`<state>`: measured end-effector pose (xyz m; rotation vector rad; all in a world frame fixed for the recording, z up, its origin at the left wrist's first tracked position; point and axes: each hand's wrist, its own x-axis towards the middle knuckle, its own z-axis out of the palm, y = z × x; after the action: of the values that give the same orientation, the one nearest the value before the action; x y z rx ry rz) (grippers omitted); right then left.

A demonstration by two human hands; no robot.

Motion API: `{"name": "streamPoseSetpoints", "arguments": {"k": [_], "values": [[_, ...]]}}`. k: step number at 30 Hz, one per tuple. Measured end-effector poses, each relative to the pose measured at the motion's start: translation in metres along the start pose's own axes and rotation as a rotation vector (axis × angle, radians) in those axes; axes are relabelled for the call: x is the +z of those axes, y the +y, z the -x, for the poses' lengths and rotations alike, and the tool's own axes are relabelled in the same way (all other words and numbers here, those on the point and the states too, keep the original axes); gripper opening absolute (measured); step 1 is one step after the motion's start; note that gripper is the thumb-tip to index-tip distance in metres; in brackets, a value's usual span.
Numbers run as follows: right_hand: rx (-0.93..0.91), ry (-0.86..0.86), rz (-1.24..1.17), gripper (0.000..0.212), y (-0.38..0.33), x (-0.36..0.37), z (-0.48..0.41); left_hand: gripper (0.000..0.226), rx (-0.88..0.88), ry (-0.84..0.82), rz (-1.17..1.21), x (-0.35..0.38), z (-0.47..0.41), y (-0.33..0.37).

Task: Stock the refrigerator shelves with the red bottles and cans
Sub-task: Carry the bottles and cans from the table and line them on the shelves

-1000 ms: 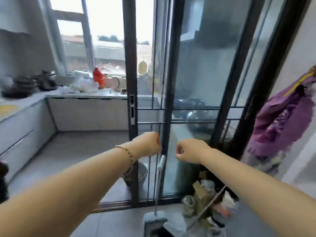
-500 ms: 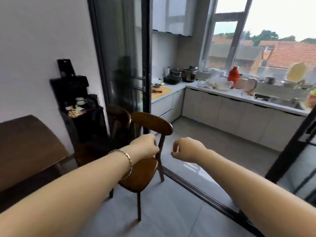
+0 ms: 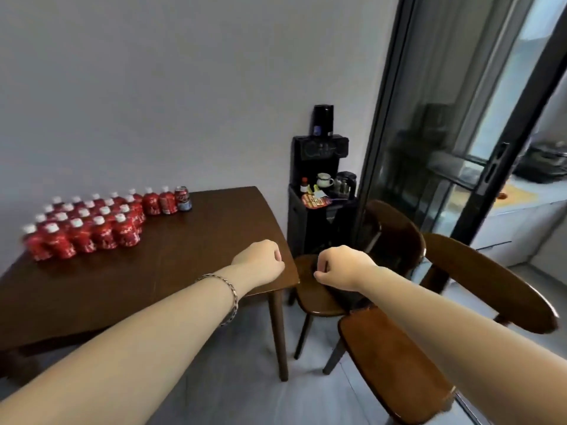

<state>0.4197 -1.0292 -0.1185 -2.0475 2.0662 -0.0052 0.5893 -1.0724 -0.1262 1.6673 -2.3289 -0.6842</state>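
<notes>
Where they stand massed at the far left of the tabletop point(image 3: 214, 240), the red bottles point(image 3: 92, 228) number roughly two dozen (blurred), with one can point(image 3: 183, 199) at their right end. Small, stiff, probably light; grasp each round the body. Left hand point(image 3: 260, 265) and right hand point(image 3: 340, 268), both fisted and empty, hover by the near right corner.

A plain grey wall point(image 3: 184, 87) is rising behind a dark wooden table point(image 3: 208, 243) on grey floor point(image 3: 260, 403) tiles. Two wooden chairs point(image 3: 395, 360) are standing off the table's right edge. A black stand point(image 3: 316, 222) is filling the corner beside a black-framed glass door point(image 3: 429, 133), daylight coming through.
</notes>
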Motion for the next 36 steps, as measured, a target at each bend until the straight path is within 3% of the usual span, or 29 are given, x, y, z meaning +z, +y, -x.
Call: {"name": "streamPoseSetpoints", "arguments": {"k": [12, 19, 24, 29, 33, 36], "values": [[-0.313, -0.053, -0.047, 0.020, -0.111, -0.017, -0.281, 0.009, -0.369, 0.173, 0.095, -0.103, -0.166, -0.162], [-0.357, -0.130, -0.004, 0.020, -0.172, 0.001, -0.398, 0.005, -0.471, 0.202, 0.152, -0.122, -0.244, -0.267], [-0.313, -0.148, -0.023, 0.020, -0.222, 0.028, -0.492, 0.011, -0.454, 0.218, 0.187, -0.137, -0.318, -0.355], [-0.146, -0.178, -0.259, 0.020, -0.269, 0.071, -0.578, 0.028, -0.474, 0.228, 0.315, -0.141, -0.388, -0.442], [0.001, -0.165, -0.528, 0.039, -0.298, 0.118, -0.648, 0.048, -0.625, 0.416, 0.587, -0.132, -0.452, -0.507], [0.089, -0.112, -0.731, 0.057, -0.314, 0.145, -0.690, 0.059, -0.662, 0.589, 0.618, -0.131, -0.489, -0.536]]}}
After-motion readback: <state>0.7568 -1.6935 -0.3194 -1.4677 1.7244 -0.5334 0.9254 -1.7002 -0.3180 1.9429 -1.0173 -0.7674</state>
